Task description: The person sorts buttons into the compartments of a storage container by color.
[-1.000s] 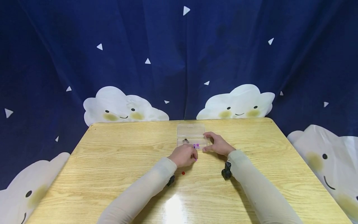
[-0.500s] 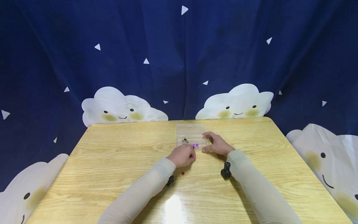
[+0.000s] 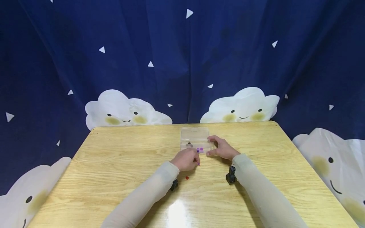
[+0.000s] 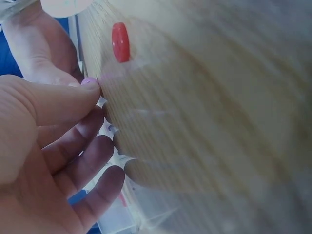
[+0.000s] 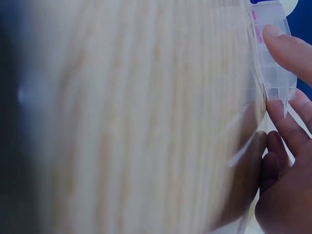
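My left hand (image 3: 186,159) pinches a small purple bead (image 4: 89,82) between thumb and index finger, just above the table at the near side of a clear plastic box (image 3: 195,134). Its other fingers spread loosely in the left wrist view. The box lies with its lid back, and my right hand (image 3: 223,149) grips its right end, thumb on the near side and fingers on the far side. Purple beads (image 3: 201,149) and dark pieces (image 3: 189,144) lie in its compartments. Part of the box is hidden behind my left hand.
A red oblong bead (image 4: 121,43) lies on the wooden table (image 3: 119,152), nearer to me than the box and close to my left wrist. Behind the table's far edge hangs a dark blue curtain (image 3: 182,63) with white clouds.
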Motion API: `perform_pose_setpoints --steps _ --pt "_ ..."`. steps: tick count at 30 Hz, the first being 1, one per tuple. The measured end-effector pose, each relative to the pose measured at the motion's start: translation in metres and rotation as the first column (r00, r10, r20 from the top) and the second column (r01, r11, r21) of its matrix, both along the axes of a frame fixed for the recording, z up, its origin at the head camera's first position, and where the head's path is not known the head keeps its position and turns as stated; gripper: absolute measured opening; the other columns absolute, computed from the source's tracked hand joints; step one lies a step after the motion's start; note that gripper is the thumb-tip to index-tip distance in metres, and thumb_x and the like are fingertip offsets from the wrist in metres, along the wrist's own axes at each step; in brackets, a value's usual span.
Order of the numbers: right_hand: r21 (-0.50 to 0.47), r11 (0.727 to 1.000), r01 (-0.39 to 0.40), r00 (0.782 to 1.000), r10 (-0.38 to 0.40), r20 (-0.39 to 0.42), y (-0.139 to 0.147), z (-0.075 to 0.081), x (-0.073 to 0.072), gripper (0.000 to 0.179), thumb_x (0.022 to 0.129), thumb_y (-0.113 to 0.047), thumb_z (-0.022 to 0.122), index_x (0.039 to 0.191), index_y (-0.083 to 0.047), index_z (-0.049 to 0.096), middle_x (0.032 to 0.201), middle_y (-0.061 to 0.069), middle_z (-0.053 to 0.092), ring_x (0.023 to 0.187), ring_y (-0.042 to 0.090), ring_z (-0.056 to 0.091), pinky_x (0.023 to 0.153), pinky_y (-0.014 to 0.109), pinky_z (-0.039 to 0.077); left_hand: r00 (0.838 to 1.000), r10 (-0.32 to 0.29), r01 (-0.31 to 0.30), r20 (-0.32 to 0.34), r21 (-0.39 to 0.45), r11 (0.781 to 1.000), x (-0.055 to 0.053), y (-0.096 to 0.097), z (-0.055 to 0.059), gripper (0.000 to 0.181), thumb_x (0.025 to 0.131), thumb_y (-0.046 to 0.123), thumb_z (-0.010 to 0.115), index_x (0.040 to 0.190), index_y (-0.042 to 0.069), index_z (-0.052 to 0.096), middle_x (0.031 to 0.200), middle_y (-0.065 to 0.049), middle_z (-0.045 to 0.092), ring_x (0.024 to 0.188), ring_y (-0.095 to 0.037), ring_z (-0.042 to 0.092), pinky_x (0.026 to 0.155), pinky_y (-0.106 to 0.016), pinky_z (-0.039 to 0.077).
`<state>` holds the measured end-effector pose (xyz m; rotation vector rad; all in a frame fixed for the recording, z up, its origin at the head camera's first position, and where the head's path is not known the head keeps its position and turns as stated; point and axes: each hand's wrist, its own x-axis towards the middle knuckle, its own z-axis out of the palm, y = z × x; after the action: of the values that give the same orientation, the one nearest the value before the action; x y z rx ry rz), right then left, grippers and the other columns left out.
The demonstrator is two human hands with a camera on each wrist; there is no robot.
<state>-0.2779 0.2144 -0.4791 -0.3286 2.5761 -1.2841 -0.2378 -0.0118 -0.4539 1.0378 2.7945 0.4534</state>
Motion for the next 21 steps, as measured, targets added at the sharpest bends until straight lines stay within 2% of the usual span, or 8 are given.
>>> perform_pose_setpoints --steps 7,13,21 --pt "0.004 1.0 -0.006 1.0 0.006 -0.008 0.001 -0.002 -0.001 0.078 0.079 -0.023 0.084 0.145 -0.008 0.044 0.147 0.02 0.048 0.141 0.04 0.038 0.12 0.058 0.025 0.999 -0.012 0.01 0.033 0.052 0.999 -0.001 -0.004 0.001 0.008 0.089 0.019 0.073 0.082 0.021 0.077 0.087 0.01 0.071 0.08 -0.003 0.059 0.074 -0.019 0.051" --pt "-0.02 1.0 -0.009 1.0 0.009 -0.009 0.003 -0.004 -0.002 0.079 0.078 -0.021 0.084 0.144 -0.007 0.044 0.147 0.019 0.048 0.142 0.04 0.037 0.121 0.057 0.024 0.999 -0.039 0.041 -0.022 0.1 0.994 0.0 -0.009 0.01 0.006 0.089 0.022 0.074 0.085 0.019 0.077 0.086 0.008 0.069 0.084 -0.006 0.057 0.078 -0.021 0.049" --pt "-0.02 1.0 -0.024 1.0 0.024 0.006 0.002 -0.003 -0.003 0.081 0.079 -0.023 0.084 0.146 -0.008 0.042 0.149 0.019 0.047 0.145 0.041 0.033 0.122 0.057 0.022 1.0 -0.005 0.005 -0.003 0.17 0.985 -0.003 -0.02 0.01 0.006 0.089 0.017 0.072 0.087 0.017 0.077 0.088 0.005 0.071 0.086 -0.009 0.062 0.082 -0.024 0.052"
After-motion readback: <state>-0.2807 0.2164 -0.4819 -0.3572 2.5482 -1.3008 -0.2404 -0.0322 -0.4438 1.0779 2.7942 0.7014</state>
